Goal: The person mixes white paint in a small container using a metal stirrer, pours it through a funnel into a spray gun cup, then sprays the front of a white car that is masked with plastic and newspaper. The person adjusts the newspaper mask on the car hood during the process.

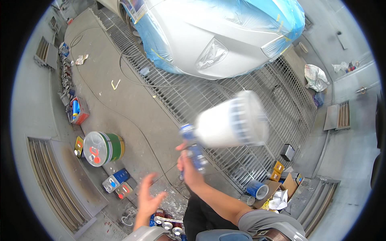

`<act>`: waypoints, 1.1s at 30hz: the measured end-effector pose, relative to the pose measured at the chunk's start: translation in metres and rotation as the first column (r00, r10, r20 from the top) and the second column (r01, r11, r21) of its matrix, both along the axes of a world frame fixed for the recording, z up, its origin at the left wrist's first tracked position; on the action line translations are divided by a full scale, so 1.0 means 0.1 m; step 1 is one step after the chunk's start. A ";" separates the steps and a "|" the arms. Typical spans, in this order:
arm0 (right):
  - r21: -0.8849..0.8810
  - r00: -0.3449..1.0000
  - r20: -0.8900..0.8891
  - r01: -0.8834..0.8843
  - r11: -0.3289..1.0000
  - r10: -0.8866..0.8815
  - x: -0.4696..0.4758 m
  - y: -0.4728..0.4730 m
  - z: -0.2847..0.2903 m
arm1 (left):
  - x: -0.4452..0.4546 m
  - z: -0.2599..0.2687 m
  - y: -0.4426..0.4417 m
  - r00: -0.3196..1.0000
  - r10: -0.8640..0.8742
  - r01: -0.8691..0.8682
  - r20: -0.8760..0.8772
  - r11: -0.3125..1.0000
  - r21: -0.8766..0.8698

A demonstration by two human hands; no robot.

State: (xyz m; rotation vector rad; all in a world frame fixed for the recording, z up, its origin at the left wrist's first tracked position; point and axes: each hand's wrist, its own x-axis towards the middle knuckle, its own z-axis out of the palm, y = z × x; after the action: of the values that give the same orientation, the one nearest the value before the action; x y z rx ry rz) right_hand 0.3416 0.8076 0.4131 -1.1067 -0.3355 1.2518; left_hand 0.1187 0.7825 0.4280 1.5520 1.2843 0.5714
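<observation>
My right hand (191, 174) grips the handle of a blue-and-silver paint spray gun (196, 155), blurred by motion. A large white plastic cup (215, 125) with a clear, ribbed end sits on the gun and points to the right. My left hand (148, 198) is held out lower left of the gun, fingers apart, with nothing in it. Beyond the gun stands a car's light silver-white bumper (184, 39). Blue masking film (285, 19) and yellow tape surround the painted area, and crinkled clear film (213, 54) covers a recess in it.
A metal floor grating (289, 78) runs under the car. A thin hose (140, 129) crosses the concrete at left. Nearby are a green pail (114, 146), rectangular cans (121, 175) and spray cans (167, 225). At right stand a blue tin (254, 189) and a cardboard box (291, 185).
</observation>
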 end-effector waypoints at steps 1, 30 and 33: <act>0.039 0.990 -0.069 0.129 0.991 -0.126 0.13 0.08 0.15 | 0.11 -0.31 -0.14 0.986 -0.142 0.130 -0.086 0.982 -0.134; -0.082 0.922 0.224 0.340 0.937 -0.315 -0.24 1.53 0.52 | -0.72 -1.99 0.99 0.699 -0.617 0.536 -0.362 0.787 -0.306; -0.148 0.897 0.262 0.402 0.904 -0.356 -0.57 1.93 0.54 | -1.01 -2.13 1.31 0.702 -0.651 0.577 -0.289 0.758 -0.305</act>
State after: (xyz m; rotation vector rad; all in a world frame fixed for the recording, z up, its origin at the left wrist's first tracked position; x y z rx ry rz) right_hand 0.2843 1.0008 0.4668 -1.4180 -0.1547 0.8199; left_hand 0.0176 0.9136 0.2153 1.8499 0.9482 -0.3035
